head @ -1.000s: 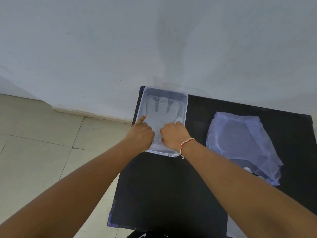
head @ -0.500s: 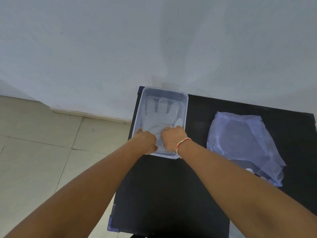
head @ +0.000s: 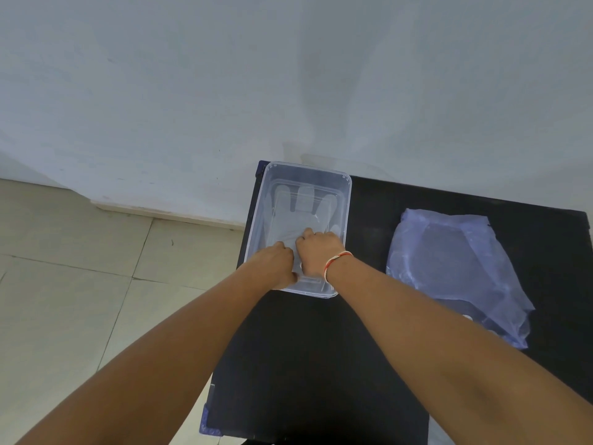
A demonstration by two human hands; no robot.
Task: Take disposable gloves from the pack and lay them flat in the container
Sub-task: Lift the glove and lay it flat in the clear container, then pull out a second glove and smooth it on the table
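Both hands press a clear glove flat in the plastic container.

The left hand (head: 276,263) and right hand (head: 316,252) sit side by side at the near end of the container (head: 348,200), fingers curled down onto the cuff of the glove (head: 298,213); whether either grip pinches the film or only presses on it, I cannot tell. The glove lies spread on the container's floor, fingers pointing to the far wall. It looks like thin, very light film, soft and clingy, likely to wrinkle or lift with the hands, so it is best held by the cuff edge and smoothed outward. The pack (head: 449,268), a crumpled bluish bag, lies well apart to the right on the black tabletop (head: 314,364). Nothing stands between pack and container; only the container's walls hem in the hands.
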